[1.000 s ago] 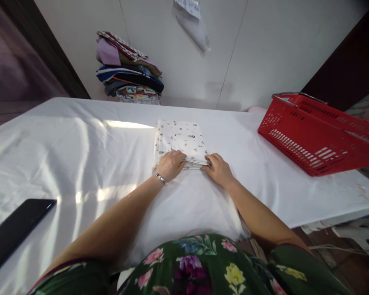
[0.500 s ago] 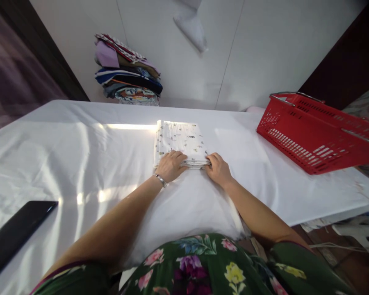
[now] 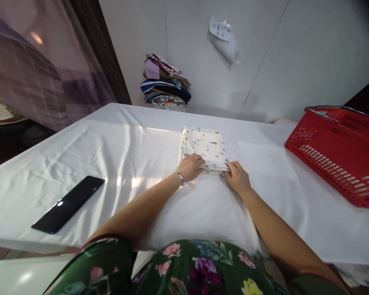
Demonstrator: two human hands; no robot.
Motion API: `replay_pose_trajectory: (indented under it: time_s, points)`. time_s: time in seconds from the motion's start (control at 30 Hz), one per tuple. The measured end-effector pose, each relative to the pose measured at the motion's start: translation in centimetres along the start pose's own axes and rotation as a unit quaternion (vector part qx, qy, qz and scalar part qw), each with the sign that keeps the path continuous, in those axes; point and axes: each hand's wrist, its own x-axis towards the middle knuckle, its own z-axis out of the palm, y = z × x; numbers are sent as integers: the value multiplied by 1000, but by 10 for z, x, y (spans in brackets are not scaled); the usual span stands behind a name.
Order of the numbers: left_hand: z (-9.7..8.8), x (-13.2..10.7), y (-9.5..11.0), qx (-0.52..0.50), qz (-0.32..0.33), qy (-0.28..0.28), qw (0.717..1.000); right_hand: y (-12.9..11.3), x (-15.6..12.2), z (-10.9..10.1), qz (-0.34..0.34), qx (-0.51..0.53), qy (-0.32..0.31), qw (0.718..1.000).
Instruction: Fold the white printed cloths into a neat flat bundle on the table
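A white cloth (image 3: 207, 143) with small printed figures lies folded into a thick rectangle on the white-covered table (image 3: 135, 147). My left hand (image 3: 190, 167), with a metal bracelet at the wrist, grips its near left edge, fingers on top. At the near right corner my right hand (image 3: 237, 177) pinches the layered edge between thumb and fingers. Several fold layers show between the two hands. The undersides of both grips are hidden.
A black flat tablet-like object (image 3: 69, 205) lies at the left. On the right stands a red plastic basket (image 3: 338, 155) with metal handles. A stack of folded clothes (image 3: 166, 84) rises behind the far edge. A plastic bag with a paper label (image 3: 224, 39) hangs on the wall.
The camera view has turned left, so everything appears shifted right and more of the black object shows. Both hands keep their hold on the folded cloth, which looks unchanged.
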Motion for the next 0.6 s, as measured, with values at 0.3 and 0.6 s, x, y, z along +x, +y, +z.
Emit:
replay_pose_trajectory:
  time_s: [0.3,0.6]
  points:
    - [-21,-43,-47,-39,-103,57,992,-1,-1,2,23,-24,-14,999]
    - [-30,-46,-46,-140,-244,-16,960,6,-2,1,-5,0,-67,998]
